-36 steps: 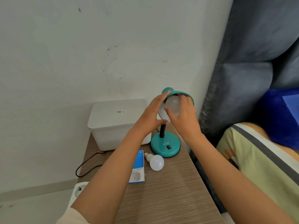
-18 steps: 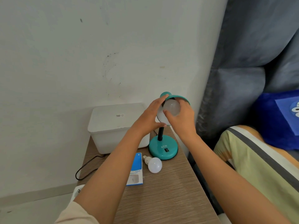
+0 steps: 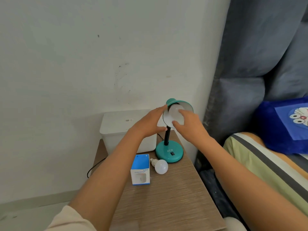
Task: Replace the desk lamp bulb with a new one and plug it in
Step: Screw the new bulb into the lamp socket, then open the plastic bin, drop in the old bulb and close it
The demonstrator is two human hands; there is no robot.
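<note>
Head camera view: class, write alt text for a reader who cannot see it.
A person's right hand grips the bulb in the teal desk lamp while the left hand steadies the shade. On the wooden table lie a loose bulb and blue bulb box.

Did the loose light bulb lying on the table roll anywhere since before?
No. The loose bulb lies just where it did, between the blue box and the lamp base, its screw end pointing at the box.

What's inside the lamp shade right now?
A white bulb sits inside the teal lamp shade, with the right hand gripping it. The socket and the bulb's base are hidden by the bulb and shade.
</note>
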